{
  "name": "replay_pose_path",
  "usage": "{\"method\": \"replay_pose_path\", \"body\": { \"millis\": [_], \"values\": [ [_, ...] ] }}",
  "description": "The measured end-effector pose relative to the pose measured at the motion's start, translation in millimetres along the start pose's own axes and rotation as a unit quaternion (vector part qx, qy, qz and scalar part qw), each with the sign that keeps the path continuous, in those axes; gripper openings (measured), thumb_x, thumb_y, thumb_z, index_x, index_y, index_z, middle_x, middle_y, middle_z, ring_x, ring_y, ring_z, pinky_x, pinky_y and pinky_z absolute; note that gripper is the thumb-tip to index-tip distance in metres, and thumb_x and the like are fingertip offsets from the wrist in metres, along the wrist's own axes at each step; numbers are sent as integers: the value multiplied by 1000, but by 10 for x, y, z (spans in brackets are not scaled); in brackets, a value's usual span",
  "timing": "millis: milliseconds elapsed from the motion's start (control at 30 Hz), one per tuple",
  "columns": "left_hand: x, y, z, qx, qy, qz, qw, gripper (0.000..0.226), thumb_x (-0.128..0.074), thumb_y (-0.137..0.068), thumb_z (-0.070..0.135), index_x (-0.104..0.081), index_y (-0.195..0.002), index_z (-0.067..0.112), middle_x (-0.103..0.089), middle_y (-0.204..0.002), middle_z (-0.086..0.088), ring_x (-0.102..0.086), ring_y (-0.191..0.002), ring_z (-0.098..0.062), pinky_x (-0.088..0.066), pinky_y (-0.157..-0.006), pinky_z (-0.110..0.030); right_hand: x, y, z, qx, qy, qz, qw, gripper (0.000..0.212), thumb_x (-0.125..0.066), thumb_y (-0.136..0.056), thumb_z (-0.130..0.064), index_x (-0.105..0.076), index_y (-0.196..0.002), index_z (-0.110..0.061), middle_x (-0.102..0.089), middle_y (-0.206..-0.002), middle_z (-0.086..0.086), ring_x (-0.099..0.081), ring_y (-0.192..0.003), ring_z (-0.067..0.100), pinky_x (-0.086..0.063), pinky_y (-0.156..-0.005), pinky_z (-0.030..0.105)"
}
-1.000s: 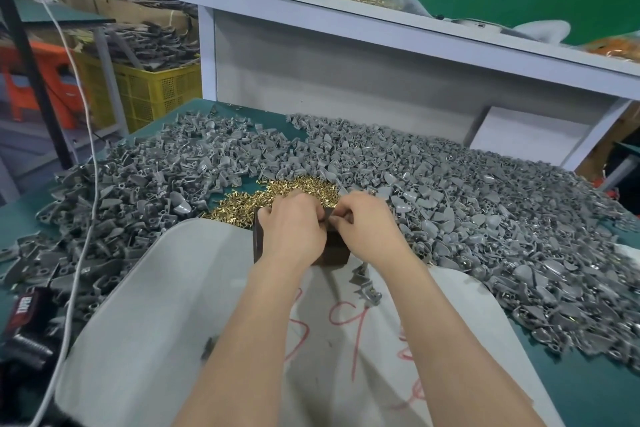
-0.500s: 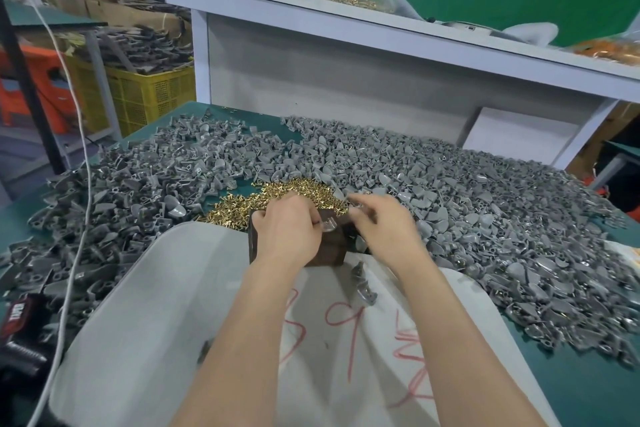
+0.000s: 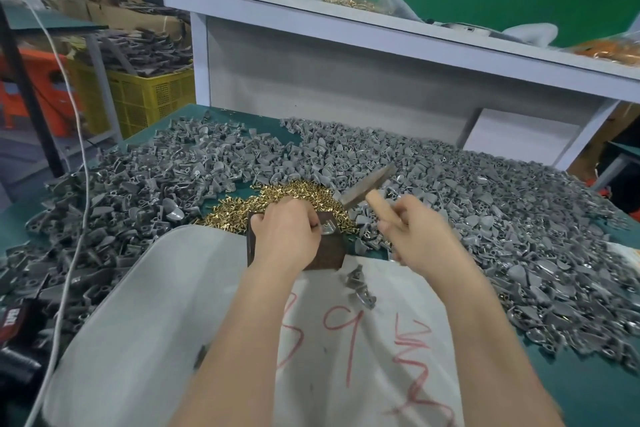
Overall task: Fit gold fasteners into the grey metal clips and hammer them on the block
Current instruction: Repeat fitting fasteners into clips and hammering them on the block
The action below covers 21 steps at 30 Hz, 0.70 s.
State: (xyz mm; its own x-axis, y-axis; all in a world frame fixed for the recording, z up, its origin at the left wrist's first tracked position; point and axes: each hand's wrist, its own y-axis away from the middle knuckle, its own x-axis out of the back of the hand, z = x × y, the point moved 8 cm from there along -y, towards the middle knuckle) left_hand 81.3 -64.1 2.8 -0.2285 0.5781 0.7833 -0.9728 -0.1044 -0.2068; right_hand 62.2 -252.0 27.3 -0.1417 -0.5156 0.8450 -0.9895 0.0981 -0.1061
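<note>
Since the earlier frame the right hand (image 3: 420,236) has left the block and now grips a hammer (image 3: 367,185) by its wooden handle, with the head raised and blurred above the pile. The left hand (image 3: 284,236) pinches a grey clip (image 3: 328,227) on top of the dark block (image 3: 330,253). Just behind the block lie loose gold fasteners (image 3: 277,196), ringed by heaped grey clips (image 3: 450,204) across the green counter (image 3: 588,402). A white sack (image 3: 173,288) under the forearms bears red scrawl, seemingly "59". The lettering on the black object (image 3: 8,321) at the left is unreadable.
</note>
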Motion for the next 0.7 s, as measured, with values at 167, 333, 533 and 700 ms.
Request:
{"method": "replay_pose_path", "body": {
  "millis": [167, 333, 533, 700],
  "values": [
    [-3, -22, -11, 8, 7, 0, 1000, 16, -63, -88, 21, -63, -73, 27, -66, -95, 5, -57, -97, -22, -25, -81, -32, 315, 292, -429, 146, -6, 150, 978, 49, -59, -92, -23, -47, -132, -47, -65, -114, -18, -56, -73, -4, -53, -77, 25],
    [-7, -21, 4, 1, 2, 4, 1000, 11, -62, -87, 20, -68, -81, 26, -66, -96, 3, -57, -97, -23, -24, -79, -32, 56, 322, -405, 144, 77, 78, 983, 46, -54, -95, -24, -45, -133, -48, -62, -125, -14, -61, -109, 13, -51, -91, 33],
    [-26, -40, -4, 7, 5, 6, 1000, 11, -62, -88, 20, -69, -81, 24, -66, -94, 3, -57, -96, -23, -24, -80, -33, 100, 368, -464, 171, 85, 99, 977, 48, -52, -95, -24, -43, -132, -52, -62, -123, -18, -63, -104, 10, -54, -87, 34],
    [-38, -45, -22, 9, 11, 7, 1000, 10, -64, -88, 21, -71, -81, 21, -67, -90, 3, -57, -94, -23, -26, -83, -35, 284, 426, -463, 147, 56, 200, 967, 49, -53, -95, -25, -41, -131, -55, -64, -113, -18, -60, -88, 7, -49, -72, 21]
  ]
}}
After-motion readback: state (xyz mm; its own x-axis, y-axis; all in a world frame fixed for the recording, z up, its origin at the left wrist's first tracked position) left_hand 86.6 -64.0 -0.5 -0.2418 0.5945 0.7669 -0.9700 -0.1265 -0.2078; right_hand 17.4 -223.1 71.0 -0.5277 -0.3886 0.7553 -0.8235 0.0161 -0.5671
